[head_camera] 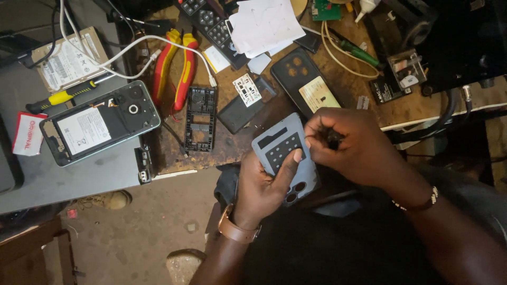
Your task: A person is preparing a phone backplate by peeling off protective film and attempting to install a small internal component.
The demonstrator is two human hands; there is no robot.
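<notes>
Far left of the frame, an opened phone (pixel 100 122) lies flat beside red pliers (pixel 175 67); centre frame, the left hand (pixel 262 182) clamps the grey keypad panel (pixel 285 153), thumb across it; just right, the right hand (pixel 353 145) pinches a small dark part (pixel 333 139)

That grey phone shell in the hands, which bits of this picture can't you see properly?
- Head view: small dark part in the right hand, hidden by curled fingers.
- Grey phone shell: lower edge covered by the left hand.
- Remote control: cut off by the top edge, partly under white papers.
</notes>
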